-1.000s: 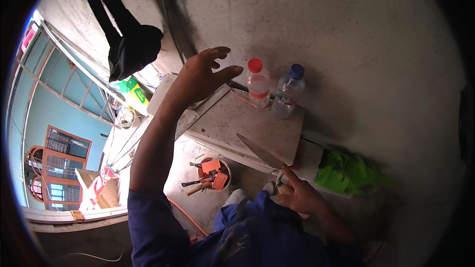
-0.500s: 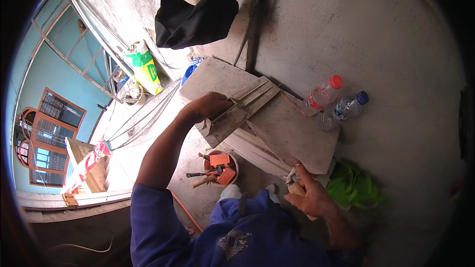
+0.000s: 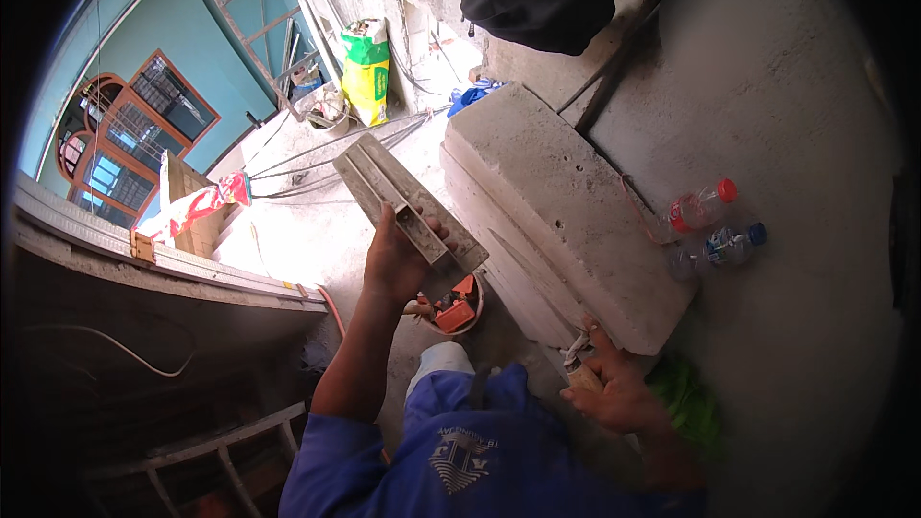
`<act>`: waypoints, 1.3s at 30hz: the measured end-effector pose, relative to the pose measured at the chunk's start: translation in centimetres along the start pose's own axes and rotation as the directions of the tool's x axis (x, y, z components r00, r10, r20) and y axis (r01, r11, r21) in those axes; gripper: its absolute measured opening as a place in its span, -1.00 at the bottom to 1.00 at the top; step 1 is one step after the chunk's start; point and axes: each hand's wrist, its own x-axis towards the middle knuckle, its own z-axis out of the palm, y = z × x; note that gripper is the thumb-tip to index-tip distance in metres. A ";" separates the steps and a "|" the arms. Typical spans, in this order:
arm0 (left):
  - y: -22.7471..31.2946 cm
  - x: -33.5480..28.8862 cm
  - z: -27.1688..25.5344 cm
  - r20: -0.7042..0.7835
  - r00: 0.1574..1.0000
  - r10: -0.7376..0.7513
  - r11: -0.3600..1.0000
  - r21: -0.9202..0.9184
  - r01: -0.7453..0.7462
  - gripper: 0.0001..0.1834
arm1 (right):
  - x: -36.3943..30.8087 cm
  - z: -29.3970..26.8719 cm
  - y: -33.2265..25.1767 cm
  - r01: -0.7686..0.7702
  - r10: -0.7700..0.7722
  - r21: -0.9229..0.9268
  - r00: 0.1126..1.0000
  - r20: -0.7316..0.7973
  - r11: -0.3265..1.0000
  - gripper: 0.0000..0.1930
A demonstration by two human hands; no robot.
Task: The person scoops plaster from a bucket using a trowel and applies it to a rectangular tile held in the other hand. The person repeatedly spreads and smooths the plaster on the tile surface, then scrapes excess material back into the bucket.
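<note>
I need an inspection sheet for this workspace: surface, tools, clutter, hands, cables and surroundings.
Surface: pale grey concrete-like slab, rough, with small pits on top.
Tools: flat oblong grey float with a raised handle; metal-bladed trowel with a wooden handle.
Clutter: clear plastic bottle with a red cap and clear plastic bottle with a blue cap, both near the slab's edge; pale round bucket containing orange items; crumpled bright green bag.
Hands: left hand gripping the float; right hand around the trowel's handle.
Cables: thin white cable curving at lower left.
Surroundings: rough grey wall; black cloth item with straps hanging; light blue wall.
</note>
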 end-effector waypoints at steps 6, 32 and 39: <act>1.6 -10.1 -9.1 0.183 0.951 0.250 0.961 -0.163 -0.222 -0.48 | -0.1 3.4 3.0 0.014 0.012 -0.164 0.988 0.156 0.986 0.07; 5.6 -34.8 -15.5 -0.534 0.335 0.776 0.459 0.114 -0.881 -0.70 | 3.6 21.8 -2.8 0.327 -0.060 -0.250 0.706 0.706 0.911 0.04; 5.7 -35.3 -14.6 -0.434 0.343 0.833 0.481 0.261 -0.837 -0.74 | 5.1 27.2 -3.8 0.370 -0.062 -0.295 0.708 0.703 0.881 0.00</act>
